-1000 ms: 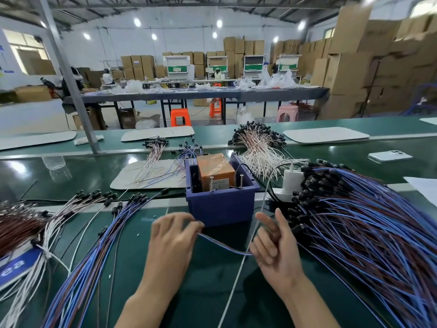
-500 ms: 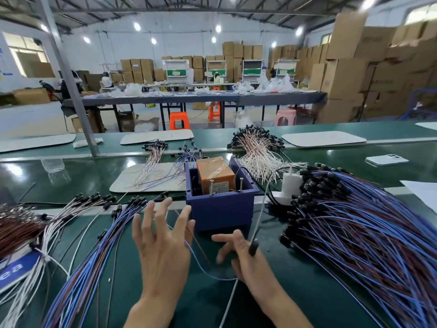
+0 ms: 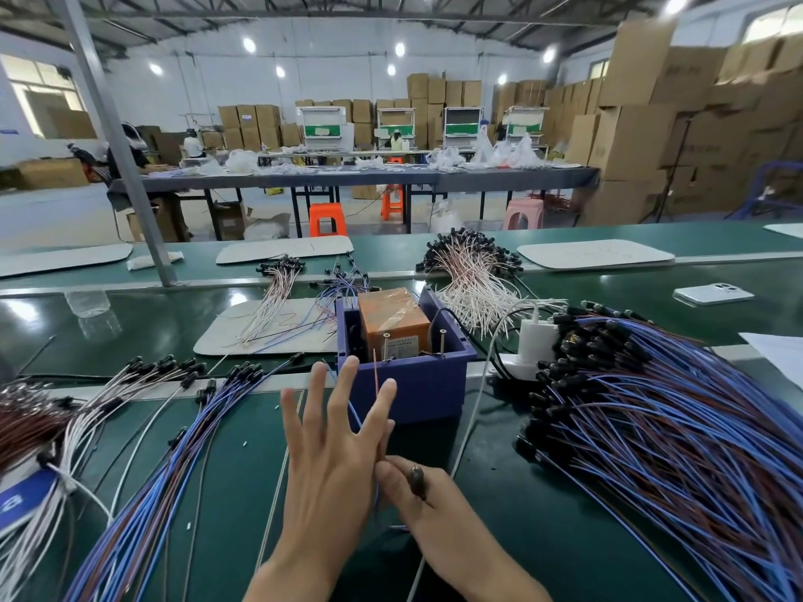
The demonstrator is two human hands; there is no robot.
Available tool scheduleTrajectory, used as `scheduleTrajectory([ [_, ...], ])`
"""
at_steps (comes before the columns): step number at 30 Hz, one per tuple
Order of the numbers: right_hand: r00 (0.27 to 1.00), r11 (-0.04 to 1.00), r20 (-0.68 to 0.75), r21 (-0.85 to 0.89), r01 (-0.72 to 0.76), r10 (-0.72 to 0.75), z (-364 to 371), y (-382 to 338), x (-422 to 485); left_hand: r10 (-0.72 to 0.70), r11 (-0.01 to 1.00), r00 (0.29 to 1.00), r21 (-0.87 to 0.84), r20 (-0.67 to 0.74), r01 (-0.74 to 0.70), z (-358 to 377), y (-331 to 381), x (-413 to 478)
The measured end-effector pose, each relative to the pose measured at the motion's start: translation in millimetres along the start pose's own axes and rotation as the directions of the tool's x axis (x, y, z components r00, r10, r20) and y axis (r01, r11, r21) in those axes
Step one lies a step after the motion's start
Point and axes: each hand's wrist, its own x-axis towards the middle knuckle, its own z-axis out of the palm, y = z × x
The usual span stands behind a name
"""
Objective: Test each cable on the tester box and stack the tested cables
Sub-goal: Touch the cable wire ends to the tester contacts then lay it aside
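Left hand fingers spread straight; right hand pinches a cable before the tester box, label unreadable.

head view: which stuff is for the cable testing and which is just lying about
Job: tester box, cable in right hand, right pile, left stack.
Lying about: phone, paper, far mat.
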Motion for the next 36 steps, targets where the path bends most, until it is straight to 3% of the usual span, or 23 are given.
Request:
scheduleTrajectory([
  [9, 0.998, 0.991, -0.011, -0.12, 0.052, -0.054, 0.4, 8.1, 1.2, 0.008, 1.0, 1.0, 0.009, -0.021, -0.008, -0.5, -4.8, 1.6],
  [13, 0.997, 0.988, -0.04, -0.14, 0.057, -0.064, -1.6, 12.4, 2.6, -0.161, 0.976, 0.983, -0.164, -0.091, 0.145, -7.8, 1.2, 7.5],
  [15, 0.994, 0.991, -0.089, -0.125, 0.055, -0.066, -4.3, 13.5, 3.8, -0.294, 0.904, 0.953, -0.345, -0.073, 0.252, -10.2, 6.6, 4.6],
  [17, 0.986, 0.989, -0.137, -0.126, 0.076, -0.094, -6.9, 14.5, 4.4, -0.389, 0.765, 0.92, -0.537, 0.057, 0.356, -11.7, 12.5, -0.1],
  [20, 0.98, 0.983, -0.152, -0.151, 0.102, -0.125, -7.4, 15.7, 3.8, -0.425, 0.535, 0.864, -0.695, 0.269, 0.48, -8.7, 21.3, -6.5],
  [22, 0.983, 0.985, -0.135, -0.137, 0.103, -0.122, -8.0, 16.3, 3.0, -0.408, 0.443, 0.845, -0.735, 0.345, 0.514, -5.9, 25.3, -7.1],
  [27, 0.976, 0.979, -0.166, -0.172, 0.111, -0.14, -8.0, 15.3, 2.6, -0.451, 0.379, 0.826, -0.765, 0.34, 0.521, -5.7, 29.8, -7.6],
  [31, 0.941, 0.982, -0.297, -0.147, 0.12, -0.159, -9.2, 13.2, 2.6, -0.508, 0.417, 0.825, -0.767, 0.248, 0.487, -6.7, 27.8, -5.7],
  [36, 0.902, 0.977, -0.397, -0.189, 0.1, -0.169, -11.1, 18.8, 3.8, -0.51, 0.422, 0.82, -0.754, 0.261, 0.503, -1.8, 26.9, -10.4],
])
